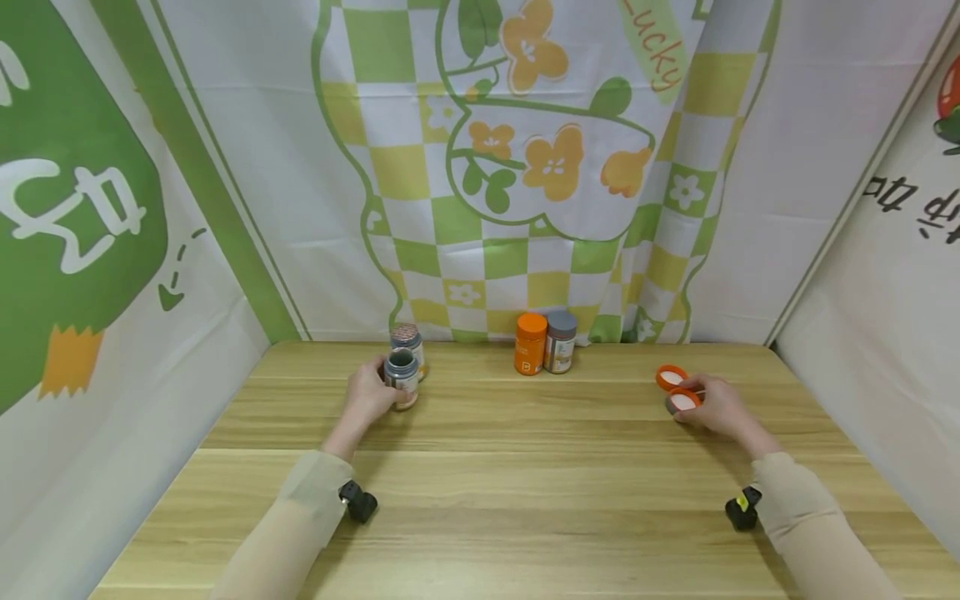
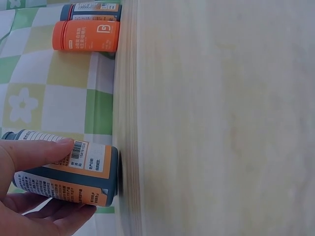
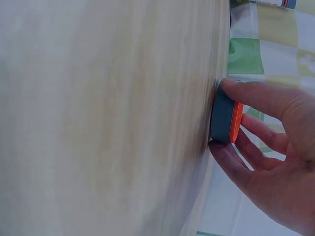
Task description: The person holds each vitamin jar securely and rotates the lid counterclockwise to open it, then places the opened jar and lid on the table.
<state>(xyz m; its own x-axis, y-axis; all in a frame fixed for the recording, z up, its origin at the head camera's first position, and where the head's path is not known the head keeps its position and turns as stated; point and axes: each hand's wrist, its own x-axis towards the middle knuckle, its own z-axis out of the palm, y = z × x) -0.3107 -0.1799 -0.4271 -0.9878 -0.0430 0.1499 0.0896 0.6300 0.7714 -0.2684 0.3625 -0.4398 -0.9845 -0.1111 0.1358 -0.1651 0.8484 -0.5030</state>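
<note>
My left hand (image 1: 367,395) grips an upright dark grey bottle (image 1: 403,385) with a printed label, its mouth uncovered. In the left wrist view the thumb lies across the white label and the fingers curl underneath. Just behind it stands a second grey bottle (image 1: 408,337) with a pale printed top. At the right, my right hand (image 1: 716,405) pinches a dark grey lid (image 3: 222,118) between thumb and fingers, low at the tabletop. An orange lid (image 3: 236,123), its white inside facing up, sits on the grey one. Another upturned orange lid (image 1: 672,378) lies right behind.
An orange bottle (image 1: 530,345) and a capped grey bottle (image 1: 560,343) stand side by side at the middle of the back edge. The wooden table (image 1: 525,500) meets a patterned curtain (image 1: 540,275) behind, with printed cloth on both sides.
</note>
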